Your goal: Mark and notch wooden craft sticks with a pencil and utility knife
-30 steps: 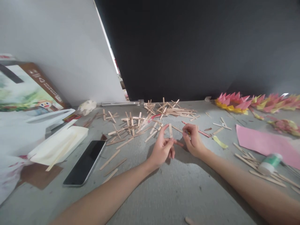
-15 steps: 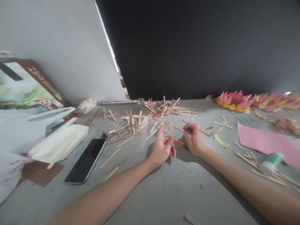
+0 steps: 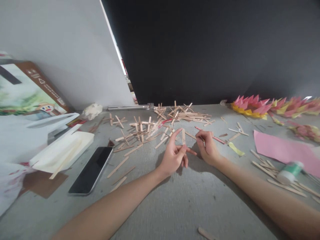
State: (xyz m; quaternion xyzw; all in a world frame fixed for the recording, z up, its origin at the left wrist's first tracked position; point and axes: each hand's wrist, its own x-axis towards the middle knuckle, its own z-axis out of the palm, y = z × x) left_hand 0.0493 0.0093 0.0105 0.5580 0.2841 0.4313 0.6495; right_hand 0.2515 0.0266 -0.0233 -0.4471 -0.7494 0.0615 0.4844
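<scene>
My left hand [image 3: 175,155] is low over the grey tabletop, with a wooden craft stick [image 3: 183,136] pinched near its thumb and standing almost upright. Its index finger curves up beside the stick, while the other fingers reach toward my right hand [image 3: 207,146]. That hand is closed, its thumb and fingertips pressed together; whatever is between them is too small to make out. A slim red pencil-like rod [image 3: 219,140] passes behind the right fingers, and I cannot tell whether they touch it. Just beyond the hands lies a heap of craft sticks [image 3: 141,130], some joined into crosses.
On the left are a phone [image 3: 91,171], a white tray [image 3: 82,141] and a plastic bag [image 3: 22,140]. To the right lie pink paper [image 3: 280,146], a white-green bottle [image 3: 290,172], loose sticks and folded pink-yellow paper flowers [image 3: 251,106]. A black panel [image 3: 212,50] closes the back.
The craft stick in my left hand now shows more plainly and stands slightly higher. My right hand has hardly shifted.
</scene>
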